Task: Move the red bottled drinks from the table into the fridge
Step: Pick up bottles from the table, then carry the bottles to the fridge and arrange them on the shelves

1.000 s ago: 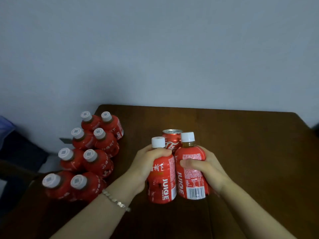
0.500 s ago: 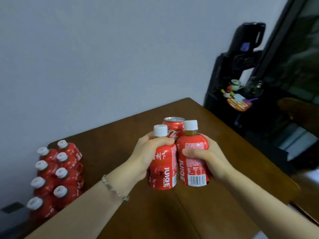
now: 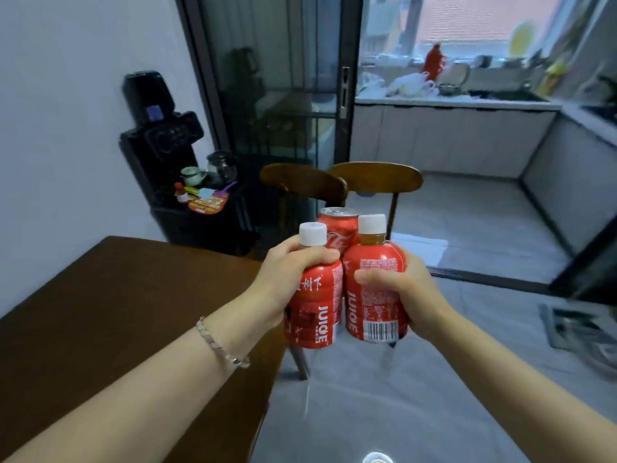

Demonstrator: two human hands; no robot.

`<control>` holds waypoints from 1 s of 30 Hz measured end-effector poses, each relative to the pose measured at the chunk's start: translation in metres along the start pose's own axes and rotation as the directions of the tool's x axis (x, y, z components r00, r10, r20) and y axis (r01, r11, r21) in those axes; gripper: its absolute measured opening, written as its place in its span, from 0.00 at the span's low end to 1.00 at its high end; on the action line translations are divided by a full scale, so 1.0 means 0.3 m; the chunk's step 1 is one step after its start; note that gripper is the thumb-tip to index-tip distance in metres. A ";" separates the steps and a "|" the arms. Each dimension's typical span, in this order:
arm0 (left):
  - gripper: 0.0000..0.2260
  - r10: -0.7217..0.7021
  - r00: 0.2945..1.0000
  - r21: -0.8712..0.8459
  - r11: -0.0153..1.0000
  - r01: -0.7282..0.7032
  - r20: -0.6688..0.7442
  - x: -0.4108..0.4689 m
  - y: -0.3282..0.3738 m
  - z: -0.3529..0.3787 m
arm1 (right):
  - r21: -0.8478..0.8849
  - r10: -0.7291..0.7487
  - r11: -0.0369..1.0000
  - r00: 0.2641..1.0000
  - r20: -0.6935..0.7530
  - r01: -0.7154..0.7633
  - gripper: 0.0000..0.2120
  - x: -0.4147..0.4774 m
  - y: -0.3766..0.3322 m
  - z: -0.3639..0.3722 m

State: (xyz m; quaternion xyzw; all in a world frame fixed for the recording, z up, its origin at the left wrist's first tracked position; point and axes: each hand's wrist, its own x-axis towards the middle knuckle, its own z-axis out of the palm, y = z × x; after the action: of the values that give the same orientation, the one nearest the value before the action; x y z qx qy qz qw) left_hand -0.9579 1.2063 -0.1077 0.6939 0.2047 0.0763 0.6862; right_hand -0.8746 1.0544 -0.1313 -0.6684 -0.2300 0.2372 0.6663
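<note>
Bottles, two of them, red with white caps, are held upright and side by side, touching, in the air just past the edge of the desk point(image 3: 117, 312) and above the grey floor point(image 3: 417, 396). The left bottle point(image 3: 315, 309) is taken by the left grip point(image 3: 287, 279), whose fingers curl round its shoulder just under the cap. The right bottle point(image 3: 375, 295) is taken by the right grip point(image 3: 410, 295), the thumb lying across the label and the other fingers wrapped behind, out of sight. Each bottle's label reads JUICE down its side, and the right one shows a barcode near its base. A red can point(image 3: 339, 228) stands tucked behind the two bottles, between both grips and touching both bottles; which fingers hold it cannot be told. A thin bracelet point(image 3: 220, 344) sits on the left wrist. The brown wooden desk lies to the left under the left forearm. Beyond the bottles stand two wooden chairs point(image 3: 375, 177), their curved backs near each other. Further left, against the white wall, is a black water dispenser point(image 3: 160, 135) with cups and small items on its shelf. A dark-framed glass sliding door point(image 3: 277, 95) stands behind the chairs, and past it a kitchen worktop point(image 3: 450, 101) carries blurred dishes under a window.
</note>
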 end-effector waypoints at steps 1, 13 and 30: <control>0.15 0.003 0.999 0.006 1.000 -0.003 0.050 0.039 0.010 0.112 | 0.001 -0.007 1.000 0.998 -0.057 0.007 0.38 -0.021 -0.001 -0.109; 0.14 -0.010 0.836 -0.043 0.998 0.040 0.549 0.345 0.153 1.391 | -0.013 -0.044 0.999 0.846 -0.531 0.044 0.26 -0.315 -0.046 -1.287; 0.08 0.023 0.358 -0.011 0.999 -0.036 0.934 0.691 0.412 3.057 | -0.122 -0.132 0.991 0.322 -0.938 0.049 0.36 -0.580 -0.155 -2.677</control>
State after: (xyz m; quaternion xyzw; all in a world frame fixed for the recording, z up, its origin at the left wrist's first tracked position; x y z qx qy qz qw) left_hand -0.3937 0.4455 -0.0653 0.6225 -0.2319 -0.3190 0.6760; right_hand -0.5092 0.3182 -0.0834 -0.6912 0.1538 -0.2400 0.6640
